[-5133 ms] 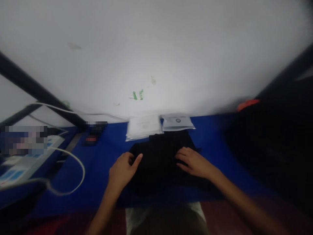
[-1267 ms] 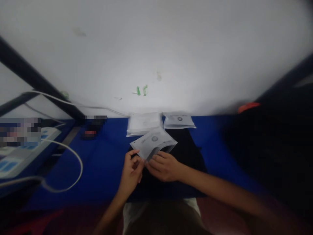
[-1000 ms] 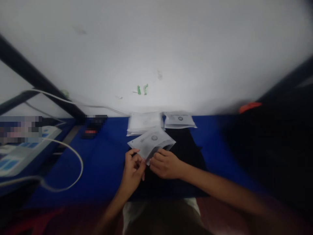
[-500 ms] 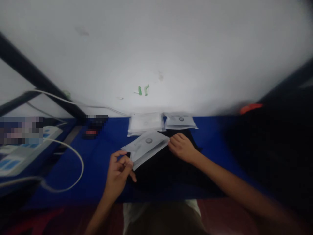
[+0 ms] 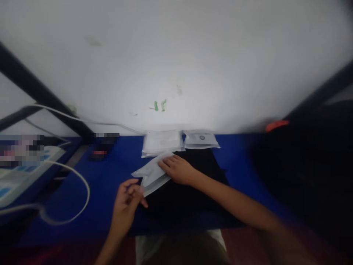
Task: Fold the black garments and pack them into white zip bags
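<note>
Right there in the middle, the left hand (image 5: 127,200) pinched the near corner of a pale plastic pouch (image 5: 150,174) between thumb and fingertips, while the right hand (image 5: 178,170) lay flat across the pouch's far end, fingers spread and pressing rather than curled around it. The pouch sat tilted, its long side running from lower left to upper right, partly over the left edge of a folded black garment (image 5: 190,191) and partly over the blue table cover (image 5: 116,176).

Behind the hands, up against the white wall (image 5: 176,66), two more lots of the same packaging waited — a stack of pale pouches (image 5: 161,142) on the left and a single printed pouch (image 5: 201,140) just beside it on the right. Both were close behind the right hand's fingertips, so there was little free room at the back.

Off to the left, a white cable (image 5: 79,198) looped across the cover, well apart from the pouch, and a white power strip (image 5: 22,176) lay at the table's edge. A small dark object with a red part (image 5: 97,154) sat near the back — too blurred to name. On the right, a big black heap (image 5: 306,173) crowded that side, with something orange (image 5: 277,125) on top. Dark bars (image 5: 41,97) slanted across the wall at left.
</note>
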`<state>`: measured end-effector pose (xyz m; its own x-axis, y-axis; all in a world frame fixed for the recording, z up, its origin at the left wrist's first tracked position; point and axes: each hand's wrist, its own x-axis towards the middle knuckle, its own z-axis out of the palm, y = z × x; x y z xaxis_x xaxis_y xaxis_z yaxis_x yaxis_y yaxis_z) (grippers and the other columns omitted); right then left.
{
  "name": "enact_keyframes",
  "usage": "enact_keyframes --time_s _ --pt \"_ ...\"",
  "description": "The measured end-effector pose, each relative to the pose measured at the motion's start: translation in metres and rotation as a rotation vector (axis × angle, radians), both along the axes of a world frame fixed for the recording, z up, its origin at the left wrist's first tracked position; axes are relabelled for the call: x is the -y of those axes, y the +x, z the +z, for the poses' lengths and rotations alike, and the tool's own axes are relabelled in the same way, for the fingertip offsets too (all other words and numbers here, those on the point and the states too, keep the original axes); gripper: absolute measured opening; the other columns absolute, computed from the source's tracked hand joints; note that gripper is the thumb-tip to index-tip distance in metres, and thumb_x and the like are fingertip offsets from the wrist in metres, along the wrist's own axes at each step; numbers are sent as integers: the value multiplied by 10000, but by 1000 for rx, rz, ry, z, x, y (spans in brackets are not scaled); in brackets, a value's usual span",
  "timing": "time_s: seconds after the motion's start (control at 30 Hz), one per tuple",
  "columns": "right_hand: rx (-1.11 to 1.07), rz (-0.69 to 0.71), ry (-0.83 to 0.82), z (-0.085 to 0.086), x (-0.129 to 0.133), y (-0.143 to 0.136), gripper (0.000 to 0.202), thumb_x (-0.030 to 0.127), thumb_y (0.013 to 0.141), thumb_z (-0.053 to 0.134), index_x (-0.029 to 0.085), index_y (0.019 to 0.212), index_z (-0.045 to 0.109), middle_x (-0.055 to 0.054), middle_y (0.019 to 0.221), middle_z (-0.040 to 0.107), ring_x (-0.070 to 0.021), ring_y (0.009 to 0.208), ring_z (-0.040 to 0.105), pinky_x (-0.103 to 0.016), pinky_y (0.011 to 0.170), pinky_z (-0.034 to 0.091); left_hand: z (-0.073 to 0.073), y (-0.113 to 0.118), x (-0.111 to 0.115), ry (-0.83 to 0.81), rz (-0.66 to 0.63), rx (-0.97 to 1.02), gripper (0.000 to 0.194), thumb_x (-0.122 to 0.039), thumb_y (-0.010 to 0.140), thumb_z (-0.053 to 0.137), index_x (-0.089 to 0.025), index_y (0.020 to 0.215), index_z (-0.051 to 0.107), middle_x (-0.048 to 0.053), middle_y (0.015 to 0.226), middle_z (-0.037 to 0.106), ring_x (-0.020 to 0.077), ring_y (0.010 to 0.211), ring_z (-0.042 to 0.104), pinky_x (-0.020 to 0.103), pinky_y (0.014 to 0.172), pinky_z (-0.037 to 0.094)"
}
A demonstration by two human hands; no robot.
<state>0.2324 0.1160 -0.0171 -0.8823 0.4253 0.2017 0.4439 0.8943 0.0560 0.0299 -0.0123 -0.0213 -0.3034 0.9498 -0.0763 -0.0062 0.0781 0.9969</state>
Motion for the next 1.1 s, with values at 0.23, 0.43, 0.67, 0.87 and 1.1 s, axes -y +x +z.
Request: enact_keyframes --time_s 0.23,0.43,0.67,0.87,1.1 --pt "-186 -104 110 20 -17 21 430 53 876 449 75 1296 540 -196 1182 661 -258 1068 611 -411 896 523 -1 5 15 247 -12 -175 441 -331 881 678 -276 1258 455 57 1101 701 211 901 712 366 787 611" --pt "-162 -468 256 28 -71 102 544 24 848 435 46 1387 508 -201 1407 550 -301 1309 491 -464 1122 352 -17 6 3 449 -596 -872 326 -218 911 607 -293 1227 628 72 1269 659 261 1187 621 455 998 535" --pt "64 -578 112 -11 -88 131 716 326 902 543 93 1532 297 -192 1566 341 -362 1425 329 -526 1135 276 -7 11 -13 425 -880 -1131 775 -349 768 784 -270 1461 447 124 1521 457 345 1399 423 611 1110 383" --pt "42 -651 54 -28 -88 126 882 738 923 327 138 1561 216 -170 1598 282 -371 1465 244 -541 1148 252 -2 12 -13 295 -1004 -1205 876 -338 711 807 -277 1488 407 137 1596 315 371 1455 312 638 1130 314" --pt "48 -669 24 -24 -92 127 799 686 968 255 140 1550 263 -149 1599 289 -337 1475 251 -511 1159 268 5 10 -14 301 -1056 -1254 702 -246 777 659 -229 1452 464 144 1576 350 345 1447 339 564 1143 342"
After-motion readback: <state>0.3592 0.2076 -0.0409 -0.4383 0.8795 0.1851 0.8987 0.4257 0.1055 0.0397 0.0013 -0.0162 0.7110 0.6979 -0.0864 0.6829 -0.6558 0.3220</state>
